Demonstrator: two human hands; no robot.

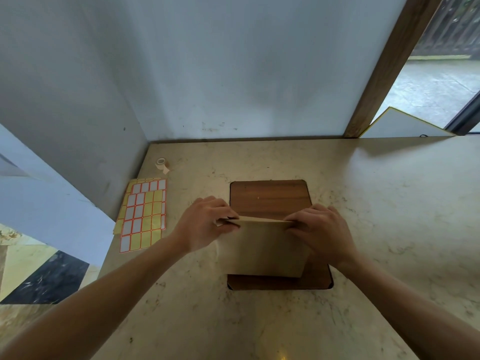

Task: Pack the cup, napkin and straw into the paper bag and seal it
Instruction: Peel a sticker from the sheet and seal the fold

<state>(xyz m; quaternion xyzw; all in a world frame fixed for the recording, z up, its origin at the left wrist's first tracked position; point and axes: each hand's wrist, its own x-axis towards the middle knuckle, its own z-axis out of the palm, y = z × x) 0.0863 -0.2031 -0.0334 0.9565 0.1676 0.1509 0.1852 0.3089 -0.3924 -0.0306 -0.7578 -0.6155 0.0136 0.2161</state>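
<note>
Your left hand (205, 224) and right hand (322, 229) each hold a pinching grip on the top edge of the bag (262, 250), which stands on a wooden board (270, 198) on the tabletop (376, 203). Label sheets (142, 216) and a tape roll (161, 163) lie well to the left

Two bare forearms, seemingly no sleeves
</note>
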